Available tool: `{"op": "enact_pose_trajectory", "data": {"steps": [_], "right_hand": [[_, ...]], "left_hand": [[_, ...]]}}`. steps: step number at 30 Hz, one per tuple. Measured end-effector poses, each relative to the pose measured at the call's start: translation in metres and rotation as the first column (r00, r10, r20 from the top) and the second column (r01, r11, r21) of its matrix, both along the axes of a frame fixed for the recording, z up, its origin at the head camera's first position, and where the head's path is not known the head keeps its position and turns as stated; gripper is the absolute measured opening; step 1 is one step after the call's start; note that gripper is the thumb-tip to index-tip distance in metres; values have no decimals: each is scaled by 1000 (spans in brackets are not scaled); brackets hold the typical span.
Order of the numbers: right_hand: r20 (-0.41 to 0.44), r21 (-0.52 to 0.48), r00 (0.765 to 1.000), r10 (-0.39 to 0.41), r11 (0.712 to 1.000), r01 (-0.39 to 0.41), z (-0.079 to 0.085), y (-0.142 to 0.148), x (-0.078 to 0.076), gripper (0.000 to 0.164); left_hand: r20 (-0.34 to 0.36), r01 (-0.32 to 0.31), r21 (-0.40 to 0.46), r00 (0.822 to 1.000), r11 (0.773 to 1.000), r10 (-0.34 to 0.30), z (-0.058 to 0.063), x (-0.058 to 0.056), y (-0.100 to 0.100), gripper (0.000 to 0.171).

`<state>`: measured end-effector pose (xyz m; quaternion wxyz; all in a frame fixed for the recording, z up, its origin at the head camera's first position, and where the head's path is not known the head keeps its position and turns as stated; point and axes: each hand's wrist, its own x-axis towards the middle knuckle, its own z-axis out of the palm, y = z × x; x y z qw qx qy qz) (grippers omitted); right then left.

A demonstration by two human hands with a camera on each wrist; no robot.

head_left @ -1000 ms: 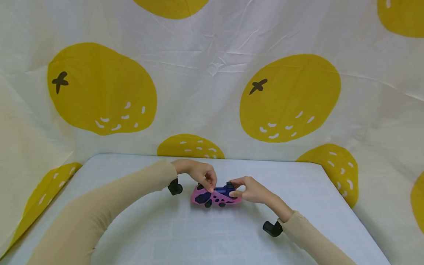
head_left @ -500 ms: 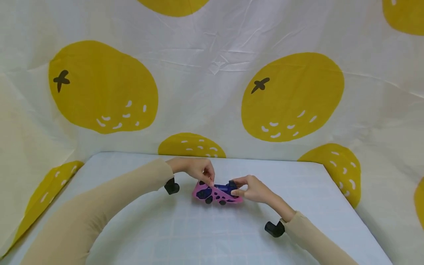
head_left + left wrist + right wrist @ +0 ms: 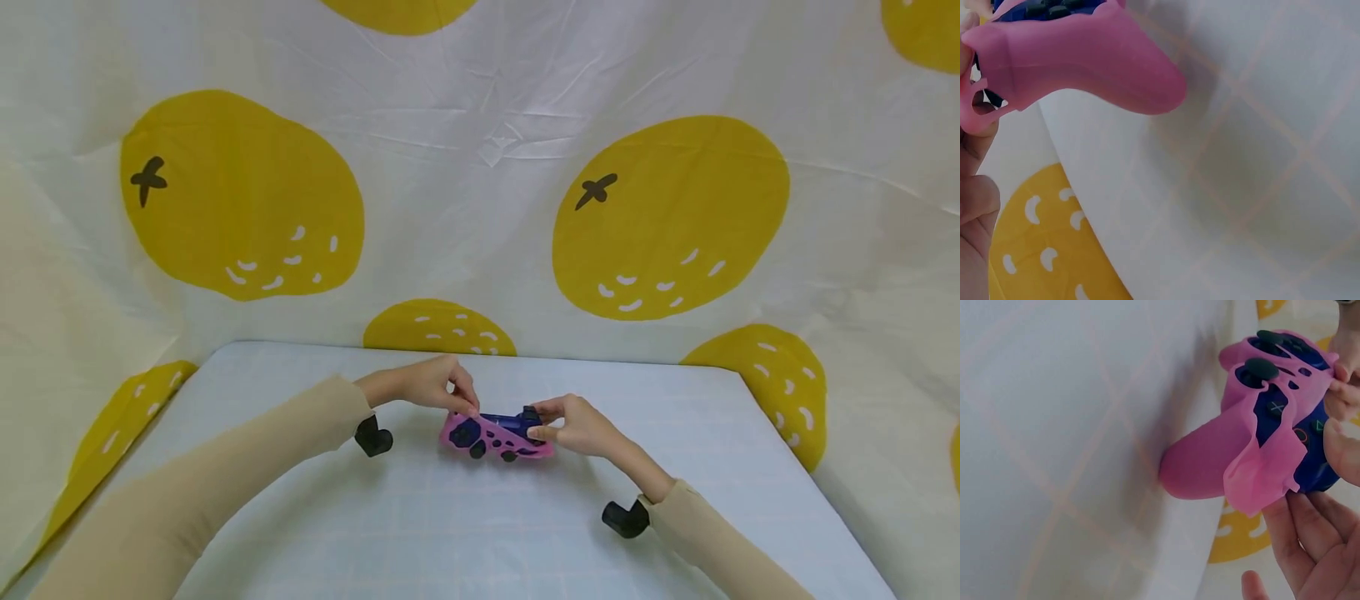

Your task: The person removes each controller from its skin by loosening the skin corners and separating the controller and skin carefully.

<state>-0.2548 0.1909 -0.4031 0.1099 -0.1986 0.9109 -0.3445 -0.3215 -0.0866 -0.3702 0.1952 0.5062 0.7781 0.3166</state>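
A creased white cloth (image 3: 453, 208) printed with big yellow fruit hangs behind the desk (image 3: 420, 525) and down both its sides. The desk wears a pale blue cover crossed by faint pink lines, its far corners rounded. Near the far edge, about midway between those corners, a dark blue game controller (image 3: 507, 422) sits partly inside a stretched pink skin (image 3: 1200, 459); I can't tell whether it touches the desk. The left hand's (image 3: 438, 385) fingers pinch the skin's upper rim. The right hand (image 3: 581, 427) clamps the controller's end nearer the desk's right edge, thumb on the button face, fingers behind.
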Motion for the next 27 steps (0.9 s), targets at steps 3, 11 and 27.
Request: {"op": "enact_pose_trajectory", "data": {"steps": [3,11,27], "right_hand": [[4,-5,1000,4,1000,-4,0,0,0,47],[9,-5,1000,-6,1000,6,-1,1,0,47],[7,0,1000,-10,1000,10,4,-5,6,46]], "left_hand": [[-47,-27,17,999,999,28,-1,4,-1,12],[-134,-65,-18,989,998,62,2,14,-1,11],[-98,-191,-114,979,975,181,4,25,-7,17]]}}
